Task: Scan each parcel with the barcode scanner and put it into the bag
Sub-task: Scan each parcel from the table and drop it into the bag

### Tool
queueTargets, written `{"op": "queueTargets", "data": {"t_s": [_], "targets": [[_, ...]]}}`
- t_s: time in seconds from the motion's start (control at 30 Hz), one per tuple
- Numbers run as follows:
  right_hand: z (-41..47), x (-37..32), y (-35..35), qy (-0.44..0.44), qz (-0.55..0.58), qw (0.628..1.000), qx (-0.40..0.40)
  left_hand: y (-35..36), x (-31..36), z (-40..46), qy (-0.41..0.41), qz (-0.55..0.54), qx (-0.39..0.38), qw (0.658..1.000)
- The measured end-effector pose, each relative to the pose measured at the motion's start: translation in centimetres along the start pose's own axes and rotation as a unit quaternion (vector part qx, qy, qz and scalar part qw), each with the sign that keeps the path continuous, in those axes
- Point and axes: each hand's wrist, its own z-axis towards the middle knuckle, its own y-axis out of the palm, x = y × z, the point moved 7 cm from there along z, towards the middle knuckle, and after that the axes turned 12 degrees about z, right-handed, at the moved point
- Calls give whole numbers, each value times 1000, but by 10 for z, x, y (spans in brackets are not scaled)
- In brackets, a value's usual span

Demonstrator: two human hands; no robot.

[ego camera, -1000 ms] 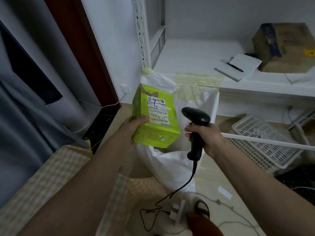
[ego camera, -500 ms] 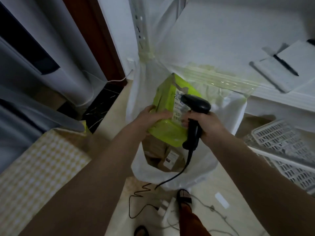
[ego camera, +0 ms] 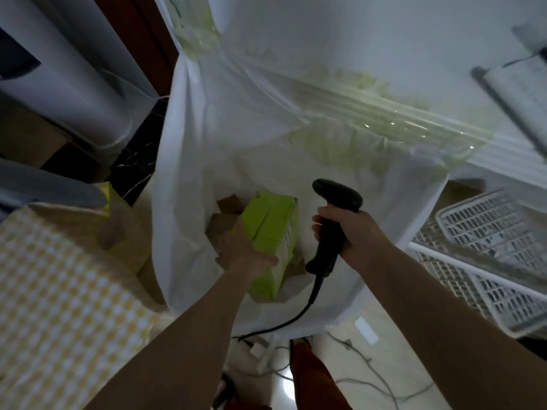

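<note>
Fingers of left hand (ego camera: pixel 247 251) grip green parcel (ego camera: pixel 272 232), down inside white bag (ego camera: pixel 183 202) atop brown boxes (ego camera: pixel 225 216). Right hand (ego camera: pixel 352 236) wraps scanner (ego camera: pixel 333 232) handle, over bag's open mouth.

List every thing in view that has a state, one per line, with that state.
green parcel: held by the left hand, lowered inside the bag's mouth
white bag: open, top taped to the shelf edge, brown parcels inside
brown parcels: lying in the bag
barcode scanner: gripped upright, cable hanging down
left hand: holds the green parcel
right hand: grips the scanner handle
</note>
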Motion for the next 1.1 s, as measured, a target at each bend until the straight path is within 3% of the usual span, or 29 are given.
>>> {"op": "queueTargets", "data": {"t_s": [0.1,0.2,0.4,0.87,1.1], "targets": [[9,2,-6,5,10,1000,3,25,15,4,81,121,-35,989],[14,3,-11,11,11,1000,8,41,18,1,90,123,-130,980],[16,1,-1,10,-39,999,9,22,16,5,94,122,-127,980],[-19,23,70,18,-152,986,-70,-51,-9,-33,117,39,-35,992],[-77,53,123,39,-231,961,-150,-104,-63,-85,81,-42,85,992]]}}
